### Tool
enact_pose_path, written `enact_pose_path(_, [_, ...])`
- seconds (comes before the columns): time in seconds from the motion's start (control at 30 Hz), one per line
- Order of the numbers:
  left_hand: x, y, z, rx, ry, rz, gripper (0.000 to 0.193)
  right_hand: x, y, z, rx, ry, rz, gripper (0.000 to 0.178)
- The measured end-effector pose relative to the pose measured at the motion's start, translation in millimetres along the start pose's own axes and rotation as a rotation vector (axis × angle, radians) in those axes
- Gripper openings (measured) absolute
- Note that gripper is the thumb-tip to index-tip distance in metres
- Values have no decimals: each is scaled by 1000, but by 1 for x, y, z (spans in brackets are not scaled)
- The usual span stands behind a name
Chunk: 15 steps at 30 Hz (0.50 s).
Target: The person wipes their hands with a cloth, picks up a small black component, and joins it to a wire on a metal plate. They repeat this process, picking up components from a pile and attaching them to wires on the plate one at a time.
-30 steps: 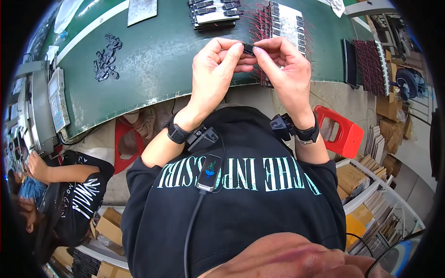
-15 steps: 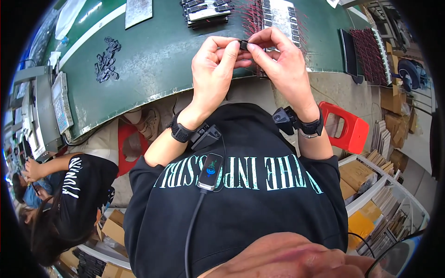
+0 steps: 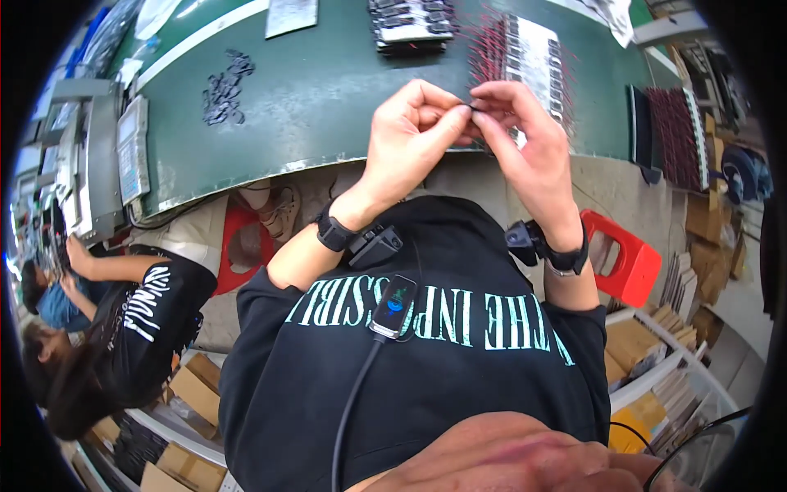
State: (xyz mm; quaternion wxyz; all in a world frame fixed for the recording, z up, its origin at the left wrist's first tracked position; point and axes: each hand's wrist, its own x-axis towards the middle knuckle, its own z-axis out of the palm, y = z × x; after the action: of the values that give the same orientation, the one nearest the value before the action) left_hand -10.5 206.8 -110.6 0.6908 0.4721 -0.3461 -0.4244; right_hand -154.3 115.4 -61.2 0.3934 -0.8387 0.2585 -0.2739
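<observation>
My left hand and my right hand meet over the near edge of the green table. Thumbs and fingers of both pinch one small black part, mostly hidden between the fingertips. Just beyond my right hand lies a pale board edged with rows of small black pieces, thin red wires fanning from its sides. A stack of similar boards sits farther back. Loose black pieces form a pile to the left.
The green table carries a pale flat plate at the back. A dark panel and another red-wired board stand at the right. Red stools are below the table. Another person works at the left beside a machine.
The view has shifted, so the table things appear farther right. Both hands still pinch the black part, which shows less between the fingertips now.
</observation>
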Motion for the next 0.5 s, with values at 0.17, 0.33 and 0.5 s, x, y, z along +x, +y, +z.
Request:
enact_pose_path(0.17, [38, 14, -39, 45, 249, 104, 17, 11, 5, -32, 47, 52, 0, 25])
enact_pose_path(0.33, [71, -4, -67, 170, 361, 138, 21, 17, 36, -74, 72, 75, 188, 22])
enact_pose_path(0.5, [81, -13, -65, 405, 442, 149, 18, 34, 59, -91, 6, 61, 241, 20])
